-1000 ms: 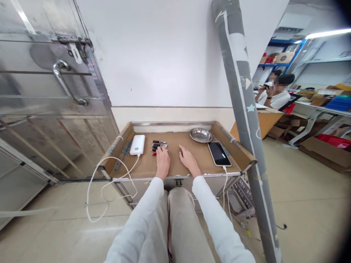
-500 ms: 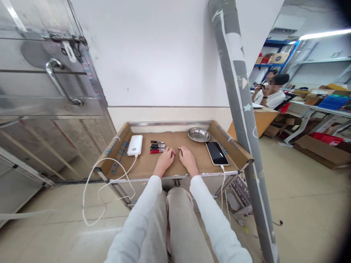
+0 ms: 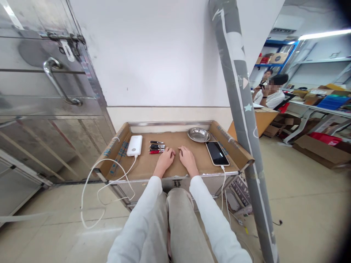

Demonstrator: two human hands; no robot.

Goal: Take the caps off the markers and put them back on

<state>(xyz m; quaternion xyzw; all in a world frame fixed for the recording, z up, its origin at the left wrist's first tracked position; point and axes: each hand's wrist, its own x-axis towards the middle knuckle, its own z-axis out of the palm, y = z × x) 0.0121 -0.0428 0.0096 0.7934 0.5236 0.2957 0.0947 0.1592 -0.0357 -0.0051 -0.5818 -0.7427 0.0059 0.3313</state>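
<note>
My left hand [image 3: 165, 160] lies flat, fingers out, on the cardboard-lined tray table [image 3: 142, 168], just right of a small row of pens [image 3: 157, 147] in black and red. It holds nothing. My right hand [image 3: 187, 159] rests palm down beside it, fingers apart and empty. Both hands sit close together at the middle of the tray. White sleeves cover my forearms, and my knees show below the table edge.
A white power bank [image 3: 134, 145] with a looping white cable [image 3: 94, 190] lies at left. A steel dish [image 3: 199, 134] stands at the back right, a phone [image 3: 217, 153] on a cable beside it. A grey wrapped pole [image 3: 241, 109] leans at right. A seated person [image 3: 270, 94] is farther right.
A second ago my left hand was on the pens. It has drawn right, off them, and now lies next to my right hand. Little has moved in the last half second.
</note>
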